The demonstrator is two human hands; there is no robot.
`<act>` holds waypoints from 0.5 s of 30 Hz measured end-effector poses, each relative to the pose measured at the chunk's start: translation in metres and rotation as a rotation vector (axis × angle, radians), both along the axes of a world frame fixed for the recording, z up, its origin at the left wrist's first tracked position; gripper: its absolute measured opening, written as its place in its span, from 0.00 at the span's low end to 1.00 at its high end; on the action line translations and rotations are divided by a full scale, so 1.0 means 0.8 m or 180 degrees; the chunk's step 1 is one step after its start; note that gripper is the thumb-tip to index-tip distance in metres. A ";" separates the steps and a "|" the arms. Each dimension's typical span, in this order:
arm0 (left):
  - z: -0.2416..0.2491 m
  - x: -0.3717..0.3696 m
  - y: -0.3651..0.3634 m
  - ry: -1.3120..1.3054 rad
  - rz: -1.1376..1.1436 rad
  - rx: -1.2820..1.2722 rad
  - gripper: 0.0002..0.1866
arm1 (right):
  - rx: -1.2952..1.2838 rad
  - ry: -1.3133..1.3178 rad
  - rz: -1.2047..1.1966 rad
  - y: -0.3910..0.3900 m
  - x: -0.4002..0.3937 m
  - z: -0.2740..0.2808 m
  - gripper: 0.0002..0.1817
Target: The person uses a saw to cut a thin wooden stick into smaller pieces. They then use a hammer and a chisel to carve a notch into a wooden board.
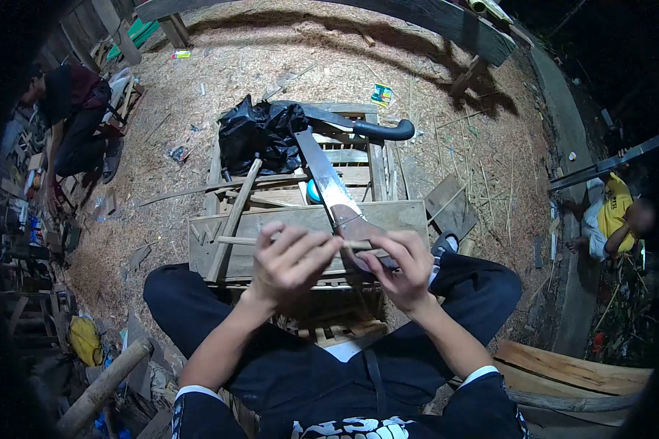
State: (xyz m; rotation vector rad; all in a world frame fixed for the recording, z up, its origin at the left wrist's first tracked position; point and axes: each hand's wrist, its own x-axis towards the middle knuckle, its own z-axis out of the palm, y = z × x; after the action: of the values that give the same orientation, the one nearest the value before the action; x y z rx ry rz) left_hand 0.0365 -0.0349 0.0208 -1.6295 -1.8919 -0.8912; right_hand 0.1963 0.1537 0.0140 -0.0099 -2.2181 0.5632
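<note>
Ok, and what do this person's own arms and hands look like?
The right hand and left hand have no gloves, and no watch shows. The forearms are uncovered up to dark sleeves with white edges and whitish markings at the sides.

room right of blade (322,168), bag (252,139) at left
</note>
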 end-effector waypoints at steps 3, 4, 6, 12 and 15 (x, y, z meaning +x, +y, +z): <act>-0.008 -0.021 0.003 -0.0235 0.0203 -0.0296 0.12 | -0.0148 -0.1034 -0.0024 -0.003 -0.007 -0.001 0.32; -0.010 -0.025 0.001 -0.0299 0.0223 -0.0383 0.13 | -0.0013 -0.1259 -0.0006 -0.007 -0.008 -0.004 0.38; -0.012 -0.030 -0.001 -0.0354 0.0234 -0.0463 0.13 | 0.0324 -0.1578 -0.0012 -0.010 -0.005 -0.016 0.52; -0.009 -0.034 0.000 -0.0803 0.0325 -0.0604 0.13 | -0.0152 -0.1902 0.0035 -0.016 -0.003 -0.038 0.42; -0.006 -0.034 -0.001 -0.0928 0.0347 -0.0519 0.12 | -0.0784 -0.1316 -0.0366 -0.014 -0.001 -0.023 0.33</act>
State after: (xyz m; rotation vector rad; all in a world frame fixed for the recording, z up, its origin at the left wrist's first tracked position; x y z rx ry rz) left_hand 0.0096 -0.0358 0.0162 -1.5359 -2.2820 -0.9954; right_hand 0.1956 0.1423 -0.0047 -0.4128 -2.5072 0.8254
